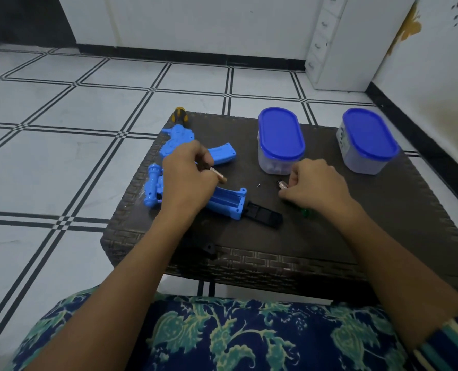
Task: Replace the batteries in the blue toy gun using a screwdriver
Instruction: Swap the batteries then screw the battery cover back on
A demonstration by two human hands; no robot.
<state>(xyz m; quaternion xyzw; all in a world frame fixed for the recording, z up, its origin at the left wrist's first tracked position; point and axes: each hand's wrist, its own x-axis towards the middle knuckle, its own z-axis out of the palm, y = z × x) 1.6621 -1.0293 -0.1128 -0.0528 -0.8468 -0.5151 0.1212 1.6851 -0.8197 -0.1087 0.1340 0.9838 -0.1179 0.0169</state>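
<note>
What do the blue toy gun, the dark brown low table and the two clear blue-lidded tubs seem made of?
Blue toy gun: moulded plastic, matte; uniform colour, ribbed shell. Dark brown low table: probably woven synthetic rattan; plaited pattern along its edge. Clear blue-lidded tubs: translucent plastic walls, smooth lids.

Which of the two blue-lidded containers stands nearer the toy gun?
The middle container, just right of the toy gun; the other container sits by the right edge of the table.
</note>
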